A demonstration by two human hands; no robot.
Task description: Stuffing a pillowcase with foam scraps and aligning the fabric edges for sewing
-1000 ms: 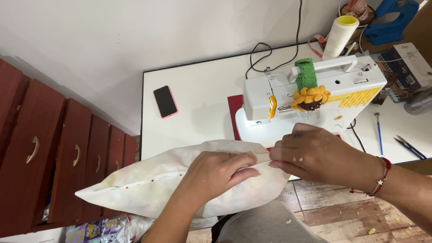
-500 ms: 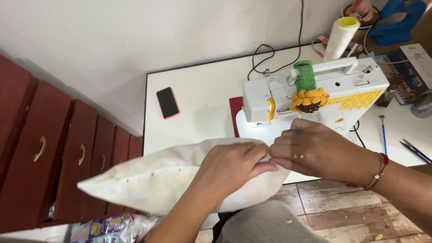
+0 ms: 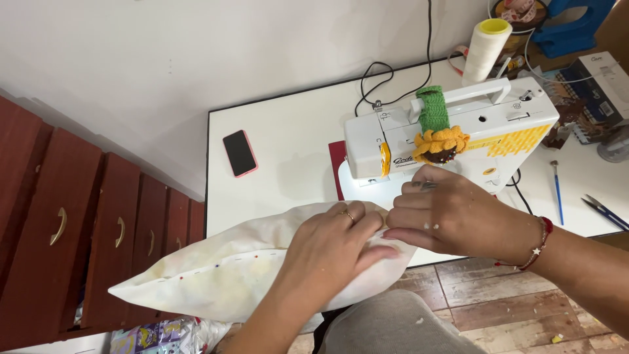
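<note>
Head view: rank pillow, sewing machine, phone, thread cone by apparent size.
1. pillow, though it lies nearest the camera, which inflates it
2. sewing machine
3. Phone and thread cone look alike; unranked.

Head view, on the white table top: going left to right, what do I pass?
Phone → sewing machine with a crocheted sunflower on it → blue-handled brush → scissors at the right edge. The cushion and both hands lie nearer, over the front edge.
</note>
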